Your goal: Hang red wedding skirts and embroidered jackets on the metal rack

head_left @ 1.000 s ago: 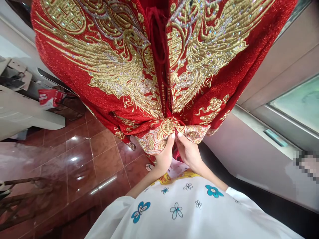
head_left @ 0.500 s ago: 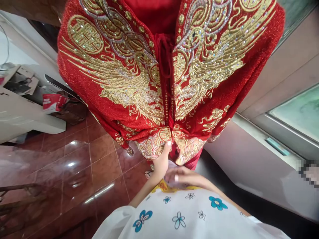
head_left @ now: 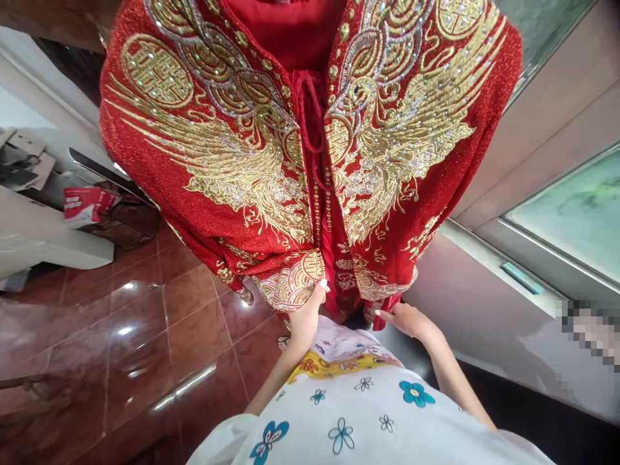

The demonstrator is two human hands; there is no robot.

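A red jacket [head_left: 232,213] with gold phoenix embroidery and sparkling stones hangs upright in front of me. Its front is partly parted, and a thin red cord [head_left: 314,123] is looped between the two front edges. My left hand [head_left: 306,320] is closed on the embroidered hem of the left front panel, thumb on top. Lower right, my right hand [head_left: 411,321] pinches a strip of red cloth [head_left: 382,320] under the other panel's hem. Some of its fingers are hidden behind the cloth. Patterned red cloth shows inside the gap.
Glossy reddish floor tiles [head_left: 188,303] lie at the left. A white piece of furniture [head_left: 53,226] and a red-and-white bag [head_left: 84,205] stand beyond them. At the right are a framed glass pane [head_left: 571,200] and a ledge with a turquoise object [head_left: 523,278].
My right hand has moved right from beside my left hand and now grips red cloth. The right front panel has swung outward, widening the gap. My left hand still holds the hem.
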